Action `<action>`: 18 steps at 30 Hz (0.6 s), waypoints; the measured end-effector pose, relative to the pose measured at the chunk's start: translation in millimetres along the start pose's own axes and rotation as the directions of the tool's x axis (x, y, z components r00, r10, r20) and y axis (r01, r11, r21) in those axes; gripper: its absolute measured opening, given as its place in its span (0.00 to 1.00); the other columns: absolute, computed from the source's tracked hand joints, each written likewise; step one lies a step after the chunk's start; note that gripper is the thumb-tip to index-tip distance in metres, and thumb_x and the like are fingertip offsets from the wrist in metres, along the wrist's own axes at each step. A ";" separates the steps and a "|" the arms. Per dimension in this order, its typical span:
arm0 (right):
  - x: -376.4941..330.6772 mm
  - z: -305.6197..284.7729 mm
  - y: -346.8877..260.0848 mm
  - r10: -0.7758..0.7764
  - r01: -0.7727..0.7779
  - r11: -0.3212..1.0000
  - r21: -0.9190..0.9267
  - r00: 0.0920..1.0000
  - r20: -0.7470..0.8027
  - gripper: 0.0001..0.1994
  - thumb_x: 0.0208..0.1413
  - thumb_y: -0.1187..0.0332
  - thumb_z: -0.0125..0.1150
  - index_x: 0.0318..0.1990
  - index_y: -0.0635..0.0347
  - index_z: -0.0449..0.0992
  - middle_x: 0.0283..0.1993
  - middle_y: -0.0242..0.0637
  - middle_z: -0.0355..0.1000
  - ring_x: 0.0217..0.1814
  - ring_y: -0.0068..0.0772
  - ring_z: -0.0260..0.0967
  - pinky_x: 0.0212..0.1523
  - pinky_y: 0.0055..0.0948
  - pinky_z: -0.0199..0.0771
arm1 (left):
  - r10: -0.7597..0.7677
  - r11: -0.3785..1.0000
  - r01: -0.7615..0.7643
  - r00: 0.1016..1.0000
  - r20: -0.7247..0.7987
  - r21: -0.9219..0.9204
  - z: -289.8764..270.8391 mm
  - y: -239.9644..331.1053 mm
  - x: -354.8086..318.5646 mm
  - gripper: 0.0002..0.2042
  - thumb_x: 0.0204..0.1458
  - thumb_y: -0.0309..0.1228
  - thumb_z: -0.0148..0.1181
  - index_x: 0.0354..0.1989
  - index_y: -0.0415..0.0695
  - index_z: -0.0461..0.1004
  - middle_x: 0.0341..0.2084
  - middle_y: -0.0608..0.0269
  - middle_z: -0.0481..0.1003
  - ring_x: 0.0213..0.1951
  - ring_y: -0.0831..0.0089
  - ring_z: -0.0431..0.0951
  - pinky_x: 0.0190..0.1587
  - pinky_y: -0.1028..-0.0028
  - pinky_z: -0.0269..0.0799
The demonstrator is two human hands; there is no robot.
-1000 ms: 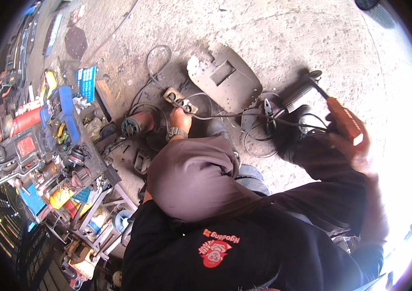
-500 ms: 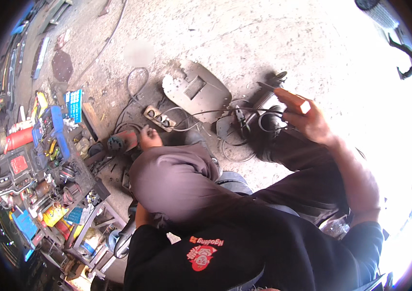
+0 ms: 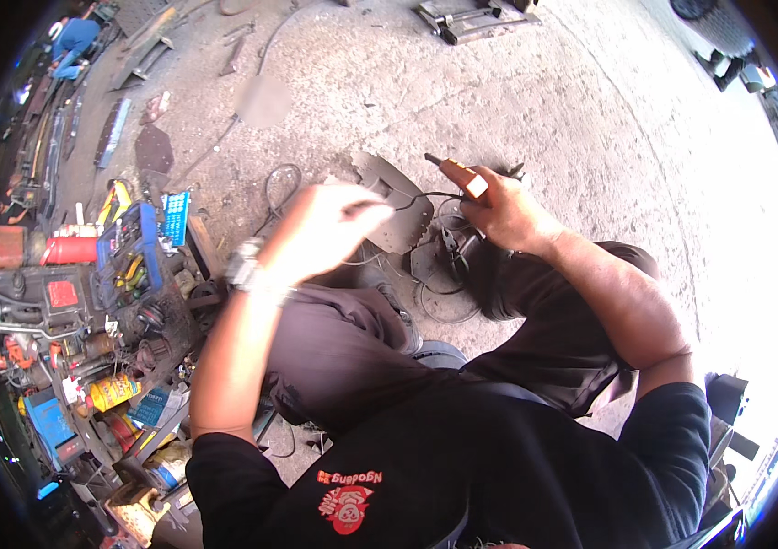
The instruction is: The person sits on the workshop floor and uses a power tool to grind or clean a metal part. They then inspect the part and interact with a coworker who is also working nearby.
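Seated on a concrete floor (image 3: 517, 82), viewed from above the head. Right hand (image 3: 508, 212) wrapped around an orange-handled tool (image 3: 458, 174), fingers closed tight on the grip; dark metal tip projecting up and to the left beyond the fist, rear of the handle buried in the palm. Thin black cord (image 3: 412, 199) looping from the tool toward the left hand (image 3: 325, 231). Left hand raised over the knees, badly motion-blurred and overexposed; fingers apparently drawn together near the cord, but whether actually pinching it cannot be told. Metal wristwatch (image 3: 244, 265) on the left wrist.

Tool held above the middle of the floor, directly over a dark welding mask (image 3: 398, 212) lying flat; mask partly hidden by both hands and by the knees in grey trousers (image 3: 343, 339). Coiled black cables (image 3: 448, 293) beside the right knee, their ends lost under the leg.

Along the floor's left edge: cluttered tool rack (image 3: 87, 329) with a red cylinder (image 3: 69, 249), a blue case (image 3: 174, 215) and a yellow can (image 3: 114, 392); smaller items too crowded and dim to identify. Metal frame (image 3: 476, 18) cut off at the top edge. Far right washed out by glare; lens rim black all round.
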State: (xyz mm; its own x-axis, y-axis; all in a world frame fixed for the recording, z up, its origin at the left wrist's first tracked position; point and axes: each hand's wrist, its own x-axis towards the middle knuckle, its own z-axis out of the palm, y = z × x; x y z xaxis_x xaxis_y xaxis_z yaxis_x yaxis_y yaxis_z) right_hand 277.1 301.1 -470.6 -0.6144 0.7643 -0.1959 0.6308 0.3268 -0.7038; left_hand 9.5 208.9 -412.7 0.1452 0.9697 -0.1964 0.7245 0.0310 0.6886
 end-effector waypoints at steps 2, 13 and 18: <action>-2.8 5.0 -10.7 0.044 -0.043 0.996 0.082 0.999 -0.013 0.22 0.56 0.69 0.59 0.58 0.65 0.67 0.47 0.59 0.75 0.53 0.57 0.75 0.51 0.45 0.76 | 0.016 0.997 -0.017 1.000 -0.008 -0.072 42.5 24.9 7.3 0.19 0.61 0.42 0.60 0.48 0.36 0.79 0.37 0.50 0.81 0.36 0.63 0.79 0.42 0.66 0.74; -10.3 24.0 -11.9 -0.232 0.229 0.971 -0.065 0.972 -0.042 0.36 0.51 0.67 0.59 0.66 0.76 0.57 0.56 0.66 0.69 0.62 0.61 0.68 0.61 0.44 0.70 | -0.247 0.434 -0.081 0.947 -0.205 -0.897 150.2 19.2 38.5 0.19 0.67 0.39 0.52 0.58 0.38 0.71 0.52 0.61 0.75 0.52 0.73 0.74 0.54 0.69 0.70; -23.2 18.5 -6.1 -0.251 0.251 0.968 0.018 0.961 0.120 0.39 0.56 0.60 0.60 0.68 0.78 0.53 0.60 0.66 0.67 0.63 0.60 0.67 0.63 0.44 0.69 | -0.252 0.345 -0.115 0.945 -0.209 -0.932 152.4 22.9 33.8 0.17 0.66 0.38 0.55 0.55 0.37 0.71 0.49 0.62 0.75 0.51 0.75 0.73 0.53 0.71 0.68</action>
State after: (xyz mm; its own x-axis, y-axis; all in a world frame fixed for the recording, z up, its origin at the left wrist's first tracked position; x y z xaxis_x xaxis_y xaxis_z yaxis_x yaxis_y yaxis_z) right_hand 278.7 271.1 -474.4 -0.8052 0.5856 -0.0932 0.4479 0.4977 -0.7427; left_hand 133.6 205.4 -510.0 -0.1860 0.9592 -0.2127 -0.3948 0.1253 0.9102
